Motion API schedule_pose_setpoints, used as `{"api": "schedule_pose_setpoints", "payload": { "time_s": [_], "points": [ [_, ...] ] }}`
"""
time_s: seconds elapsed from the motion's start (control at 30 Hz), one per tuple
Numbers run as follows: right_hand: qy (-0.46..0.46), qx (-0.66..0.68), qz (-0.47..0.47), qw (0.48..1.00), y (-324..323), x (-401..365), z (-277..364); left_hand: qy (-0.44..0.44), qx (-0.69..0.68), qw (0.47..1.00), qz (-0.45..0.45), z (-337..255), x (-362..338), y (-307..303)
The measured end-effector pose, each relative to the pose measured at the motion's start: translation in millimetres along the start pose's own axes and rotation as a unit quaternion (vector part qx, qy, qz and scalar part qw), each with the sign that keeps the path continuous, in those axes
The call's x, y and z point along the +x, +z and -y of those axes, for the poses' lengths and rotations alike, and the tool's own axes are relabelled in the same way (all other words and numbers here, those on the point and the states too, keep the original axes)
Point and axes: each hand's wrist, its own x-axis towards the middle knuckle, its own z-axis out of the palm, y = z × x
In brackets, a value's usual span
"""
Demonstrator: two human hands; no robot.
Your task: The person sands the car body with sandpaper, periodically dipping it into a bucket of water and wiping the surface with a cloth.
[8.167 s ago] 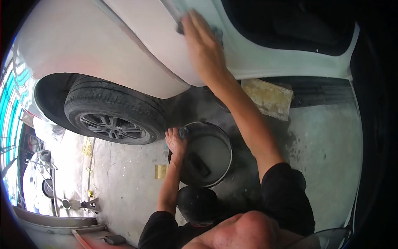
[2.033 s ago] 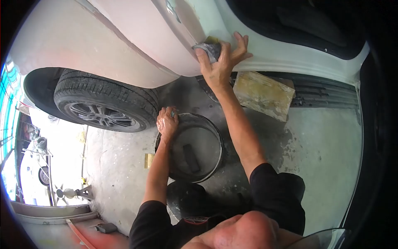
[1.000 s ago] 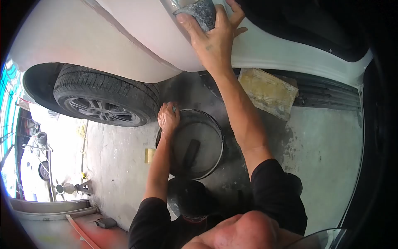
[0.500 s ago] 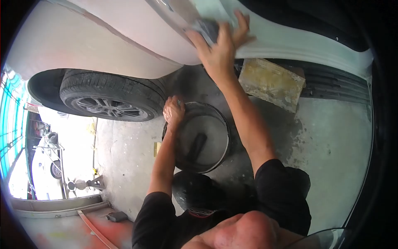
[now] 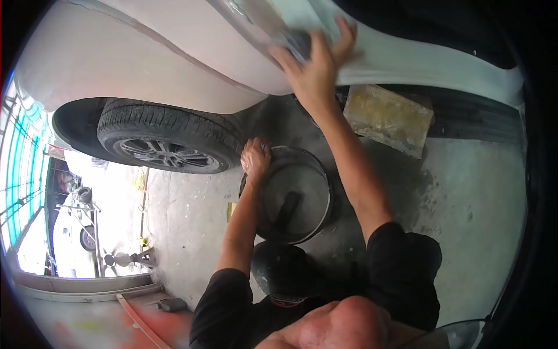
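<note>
My right hand [image 5: 317, 72] is up on the pale car body [image 5: 383, 55], its fingers curved around a dark grey pad [image 5: 297, 45] that lies against the panel. This hand is slightly blurred. My left hand [image 5: 256, 158] rests at the rim of a round black tub [image 5: 328, 200], its fingers bent together beside the tire; whatever they hold, if anything, is too small to name. Inside the tub, a dark oblong object [image 5: 288, 208] lies in greyish water.
A car wheel [image 5: 168, 136] stands left of the tub. Under the sill lies a worn yellowish block [image 5: 386, 119]. A metal stand [image 5: 142, 257] and a small yellow piece [image 5: 231, 211] are on the floor to the left. A red-smeared panel [image 5: 104, 326] is at the lower left.
The whole view has shifted slightly, with the car, tub and wheel now further right in the picture. My right hand stays on the pad at the panel, and my left hand stays at the tub rim.
</note>
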Motion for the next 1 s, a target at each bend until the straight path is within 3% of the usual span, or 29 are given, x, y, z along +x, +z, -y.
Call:
{"api": "schedule_pose_setpoints", "payload": {
  "time_s": [0.13, 0.37, 0.5, 0.6, 0.7, 0.73, 0.8, 0.83, 0.87, 0.93, 0.97, 1.0],
  "points": [
    [0.029, -0.045, 0.01, 0.999, 1.4, 60.8, 58.8, -0.001, 0.007, 1.0, 0.002, -1.9, -2.3, -3.6],
    [0.018, -0.181, 0.073, 0.981, -49.6, -48.8, -38.4, -0.005, -0.015, 1.0, 0.002, 4.4, -1.0, 3.2],
    [-0.05, -0.288, 0.131, 0.947, -80.5, -38.4, -35.1, 0.009, -0.007, 1.0, -0.003, 4.3, -1.0, 1.4],
    [-0.15, -0.216, 0.143, 0.954, -103.6, -25.4, -27.8, 0.025, -0.003, 1.0, -0.013, 8.0, -0.8, 4.1],
    [-0.245, -0.042, 0.287, 0.925, -105.3, -61.8, 5.0, -0.005, 0.012, 1.0, 0.002, 7.5, 2.1, 9.7],
    [-0.246, -0.017, 0.391, 0.887, -104.1, -92.9, 12.6, -0.007, 0.021, 1.0, -0.014, 9.8, 2.3, 13.3],
    [-0.143, 0.022, 0.628, 0.765, -88.6, -171.4, 16.0, -0.003, 0.037, 0.998, -0.043, 13.8, 1.9, 21.8],
    [-0.169, 0.003, 0.675, 0.718, -79.9, -191.9, 16.6, -0.027, 0.046, 0.999, 0.003, 7.8, 1.9, 11.1],
    [-0.187, -0.02, 0.721, 0.667, -74.8, -203.6, 14.9, 0.007, 0.018, 1.0, -0.005, 13.9, 2.3, 12.3],
    [-0.255, 0.004, 0.597, 0.761, -75.8, -195.0, 6.3, -0.024, 0.046, 0.999, -0.014, 6.4, 2.8, 11.2],
    [-0.296, 0.023, 0.529, 0.795, -78.6, -182.8, 2.4, 0.024, 0.032, 0.996, -0.076, 15.9, 1.3, 21.7],
    [-0.302, -0.009, 0.467, 0.831, -89.3, -152.8, 2.1, 0.043, 0.013, 0.997, -0.066, 14.8, 0.7, 16.1]
  ]
}}
